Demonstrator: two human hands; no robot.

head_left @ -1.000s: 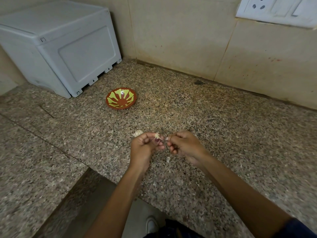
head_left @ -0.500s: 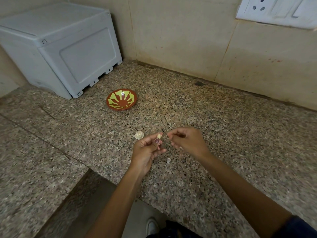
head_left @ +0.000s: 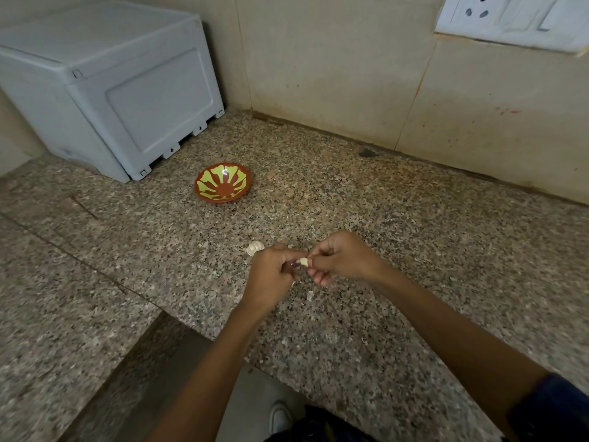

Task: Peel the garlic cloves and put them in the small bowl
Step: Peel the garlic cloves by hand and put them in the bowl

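Fingers of both hands pinch one garlic clove [head_left: 303,262] between them, held above the counter [head_left: 398,250]. Left to right: grey plastic box [head_left: 127,90] at far left against the wall; small bowl [head_left: 223,186], red with yellow pattern, just in front of it, looks empty, well apart from the hands. Rest of the garlic bulb [head_left: 255,248] lies on the counter, just beside and partly behind the left hand [head_left: 271,279]. Left hand curled round the clove's base, thumb on top. Right hand [head_left: 344,260] grips the pale tip, fingers curled; skin or bare flesh there, too small to tell. Bit of peel [head_left: 309,295] on the counter under the hands. Wall socket plate [head_left: 510,20] top right.

Step in hand: stripping the skin. To do it well, probably hold the base firm with the left, nip loose skin at the tip with the right nails, pull along the clove, turn, repeat. Don't crush it. Then carry it forward-left to the bowl.
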